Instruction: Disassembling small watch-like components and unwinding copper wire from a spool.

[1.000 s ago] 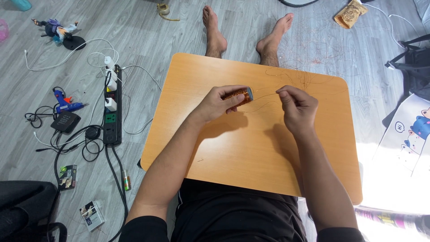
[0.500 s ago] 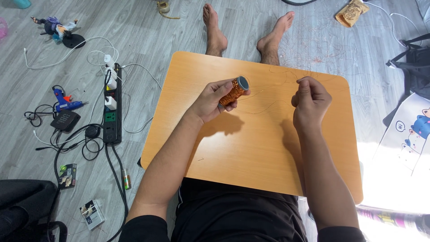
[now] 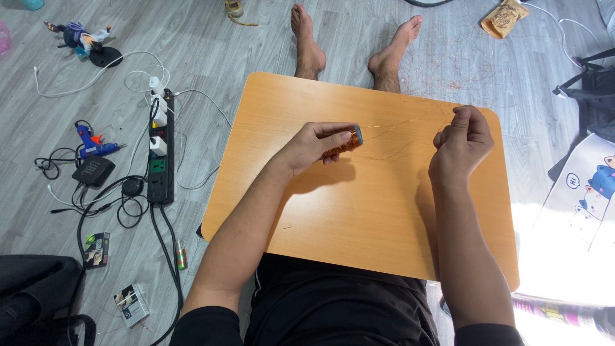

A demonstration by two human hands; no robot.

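The left hand (image 3: 314,146) is wrapped around a small spool of copper wire (image 3: 343,142), holding it on its side just above the desk (image 3: 359,211). The right hand (image 3: 462,142) is closed in a loose fist, with the fingertips pinching the end of the thin wire (image 3: 397,125). The wire runs from the spool across to the right hand, and the two hands are well apart. A loose bit of wire also curves over the desk between them.

The wire is very thin and hard to see. If the right hand pulls too hard, the wire could snap. If the pinch gets loose, the end could slip away and curl up. If the spool turns too freely, extra wire could spill off and get knotted.

The desk is a small orange-brown board over the person's lap. On the grey floor to the left lie a black power strip (image 3: 160,157) with plugs, a blue glue gun (image 3: 90,142) and tangled cords. The person's bare feet (image 3: 349,48) rest past the desk.
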